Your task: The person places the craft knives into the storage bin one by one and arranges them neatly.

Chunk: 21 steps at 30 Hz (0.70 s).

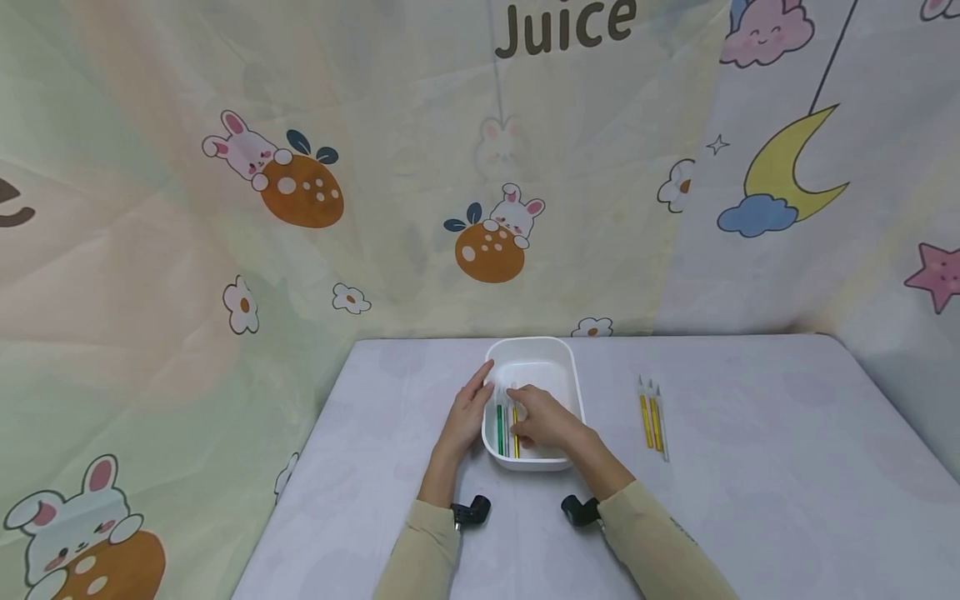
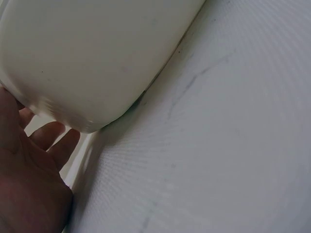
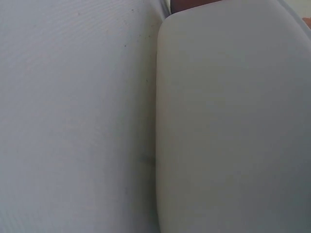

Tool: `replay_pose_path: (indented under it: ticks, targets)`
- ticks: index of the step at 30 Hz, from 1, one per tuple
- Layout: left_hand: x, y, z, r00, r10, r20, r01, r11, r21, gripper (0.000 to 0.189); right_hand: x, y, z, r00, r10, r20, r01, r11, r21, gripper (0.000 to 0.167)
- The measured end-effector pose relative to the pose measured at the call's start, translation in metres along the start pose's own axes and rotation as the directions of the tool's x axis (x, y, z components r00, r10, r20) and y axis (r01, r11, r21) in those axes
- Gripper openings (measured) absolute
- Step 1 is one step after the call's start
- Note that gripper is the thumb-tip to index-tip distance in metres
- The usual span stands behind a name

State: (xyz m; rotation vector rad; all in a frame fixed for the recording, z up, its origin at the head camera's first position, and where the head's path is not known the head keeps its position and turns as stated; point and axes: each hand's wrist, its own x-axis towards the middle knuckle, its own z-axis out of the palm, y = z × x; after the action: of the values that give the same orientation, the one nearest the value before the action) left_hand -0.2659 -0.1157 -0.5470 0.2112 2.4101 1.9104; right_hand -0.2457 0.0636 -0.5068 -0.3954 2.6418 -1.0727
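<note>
In the head view a white tray [image 1: 551,367] holds slim pen-like sticks: a green one [image 1: 500,429], a silver one [image 1: 507,437] and a yellow one [image 1: 516,446]. My left hand [image 1: 467,415] holds the tray's left wall, its thumb at the rim; the left wrist view shows some of its fingers touching the outside. My right hand [image 1: 551,419] reaches inside over the right wall and pinches the yellow stick with thumb and fingers. Its grip is partly hidden. The right wrist view shows mainly the tray's outer wall [image 3: 233,121].
Right of the tray, two yellow sticks [image 1: 649,417] and a pale one [image 1: 663,433] lie side by side with pointed grey ends away from me. They rest on a white-covered table [image 1: 787,467]. A printed curtain [image 1: 405,167] hangs behind and at the sides.
</note>
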Motion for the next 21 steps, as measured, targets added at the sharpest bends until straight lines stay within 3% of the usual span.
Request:
replay_pose_path:
  ticks: [12,21]
  targets:
    - [0.0009,-0.0007,-0.0001,1.0,-0.01,0.005,0.01,1.0,-0.001,0.046,0.0,-0.0012,-0.0009,0.999,-0.036,0.004,0.036,0.999,-0.02,0.069]
    - [0.0004,-0.0009,-0.0004,1.0,0.011,0.003,-0.011,1.0,0.001,0.046,0.0,-0.0033,-0.0005,1.0,-0.002,0.019,0.002,1.0,-0.011,0.069]
